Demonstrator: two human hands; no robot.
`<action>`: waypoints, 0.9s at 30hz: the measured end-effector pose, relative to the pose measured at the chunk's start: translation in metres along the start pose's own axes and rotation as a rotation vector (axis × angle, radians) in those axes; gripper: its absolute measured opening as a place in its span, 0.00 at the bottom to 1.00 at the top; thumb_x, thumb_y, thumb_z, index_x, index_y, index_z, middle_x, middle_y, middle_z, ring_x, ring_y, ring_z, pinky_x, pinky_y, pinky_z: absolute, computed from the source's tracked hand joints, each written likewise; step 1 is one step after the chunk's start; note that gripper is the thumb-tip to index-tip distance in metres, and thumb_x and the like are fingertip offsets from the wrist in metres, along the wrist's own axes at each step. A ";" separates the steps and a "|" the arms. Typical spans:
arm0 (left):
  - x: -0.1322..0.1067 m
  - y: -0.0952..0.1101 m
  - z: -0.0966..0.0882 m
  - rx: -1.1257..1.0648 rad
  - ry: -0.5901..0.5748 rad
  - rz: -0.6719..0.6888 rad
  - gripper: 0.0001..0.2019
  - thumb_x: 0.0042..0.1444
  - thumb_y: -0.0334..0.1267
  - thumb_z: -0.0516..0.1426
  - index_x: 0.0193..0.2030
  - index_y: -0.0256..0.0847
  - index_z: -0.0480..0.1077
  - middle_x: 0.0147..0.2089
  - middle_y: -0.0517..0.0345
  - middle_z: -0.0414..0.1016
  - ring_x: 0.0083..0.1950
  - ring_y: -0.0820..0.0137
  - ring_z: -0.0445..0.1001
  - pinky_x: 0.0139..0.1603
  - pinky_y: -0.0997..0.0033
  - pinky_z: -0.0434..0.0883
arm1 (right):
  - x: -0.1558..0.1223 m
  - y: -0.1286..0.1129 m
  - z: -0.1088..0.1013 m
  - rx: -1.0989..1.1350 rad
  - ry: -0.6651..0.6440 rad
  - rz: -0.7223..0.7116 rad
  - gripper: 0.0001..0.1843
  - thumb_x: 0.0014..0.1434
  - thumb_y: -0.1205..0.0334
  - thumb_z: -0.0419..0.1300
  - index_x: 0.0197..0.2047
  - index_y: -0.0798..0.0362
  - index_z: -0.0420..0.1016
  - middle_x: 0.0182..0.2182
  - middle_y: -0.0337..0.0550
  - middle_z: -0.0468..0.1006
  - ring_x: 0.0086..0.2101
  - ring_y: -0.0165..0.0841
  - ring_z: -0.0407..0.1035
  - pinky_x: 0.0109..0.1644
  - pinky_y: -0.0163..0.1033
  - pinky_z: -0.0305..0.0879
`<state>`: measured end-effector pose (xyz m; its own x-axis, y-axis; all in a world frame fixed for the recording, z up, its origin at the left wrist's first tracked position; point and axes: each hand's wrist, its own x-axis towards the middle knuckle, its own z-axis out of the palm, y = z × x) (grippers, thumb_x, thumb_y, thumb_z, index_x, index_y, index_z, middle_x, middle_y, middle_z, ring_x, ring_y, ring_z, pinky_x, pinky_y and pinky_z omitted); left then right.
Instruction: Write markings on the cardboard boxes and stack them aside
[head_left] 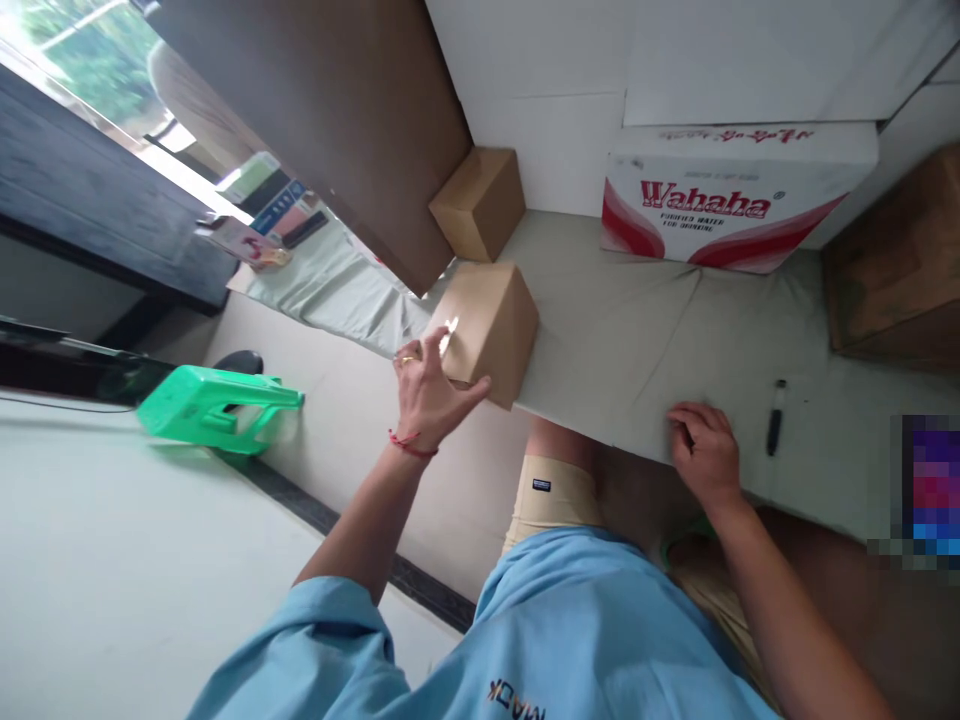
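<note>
My left hand (433, 395) is at the near end of a closed brown cardboard box (491, 325), its thumb and fingers spread apart along the box's edge. The fingertips seem to touch the cardboard; I cannot tell how firmly. Shiny tape shows on the box's side next to my fingers. My right hand (705, 455) rests at the front edge of the cloth-covered table (600, 330), fingers curled in and thumb against them, with nothing visible in it. To its right lies a black marker pen (775, 420).
A smaller brown box (480, 205) stands behind, beside a tall brown panel (337, 110). Against the wall sits a white and red Wahaha carton (727, 200), with a brown box (900, 270) at right. A green plastic stool (202, 405) lies left; a pixelated screen (934, 480) is at far right.
</note>
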<state>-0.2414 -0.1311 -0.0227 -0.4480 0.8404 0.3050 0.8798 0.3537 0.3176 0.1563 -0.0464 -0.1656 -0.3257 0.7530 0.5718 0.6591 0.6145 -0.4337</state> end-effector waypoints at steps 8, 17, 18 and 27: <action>0.091 -0.059 0.004 0.053 0.084 -0.096 0.44 0.46 0.45 0.71 0.69 0.36 0.64 0.64 0.34 0.68 0.71 0.35 0.61 0.73 0.32 0.59 | -0.001 -0.003 -0.002 0.004 -0.025 -0.045 0.14 0.62 0.75 0.56 0.42 0.53 0.82 0.41 0.50 0.85 0.41 0.44 0.76 0.48 0.53 0.78; 0.162 -0.090 0.023 0.109 -0.066 -0.022 0.45 0.47 0.44 0.73 0.70 0.32 0.64 0.70 0.31 0.67 0.77 0.33 0.54 0.77 0.29 0.53 | -0.001 -0.008 -0.003 0.011 -0.055 -0.031 0.15 0.61 0.76 0.56 0.42 0.53 0.82 0.40 0.49 0.85 0.41 0.43 0.75 0.49 0.50 0.77; 0.165 -0.096 0.023 0.097 -0.080 -0.010 0.45 0.48 0.44 0.73 0.70 0.29 0.63 0.72 0.30 0.65 0.78 0.33 0.53 0.77 0.29 0.53 | 0.000 -0.009 -0.004 0.010 -0.056 -0.034 0.15 0.61 0.77 0.56 0.41 0.53 0.81 0.40 0.49 0.85 0.41 0.43 0.75 0.49 0.50 0.77; 0.175 -0.117 0.036 0.098 -0.025 0.031 0.40 0.55 0.45 0.71 0.72 0.33 0.67 0.76 0.36 0.65 0.83 0.44 0.54 0.85 0.44 0.48 | 0.003 -0.016 -0.008 0.014 -0.077 -0.040 0.14 0.62 0.77 0.57 0.42 0.52 0.80 0.40 0.48 0.84 0.41 0.42 0.74 0.48 0.49 0.76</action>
<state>-0.4171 -0.0102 -0.0385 -0.4173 0.8611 0.2905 0.9050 0.3647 0.2190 0.1501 -0.0553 -0.1517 -0.4031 0.7434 0.5337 0.6349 0.6472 -0.4219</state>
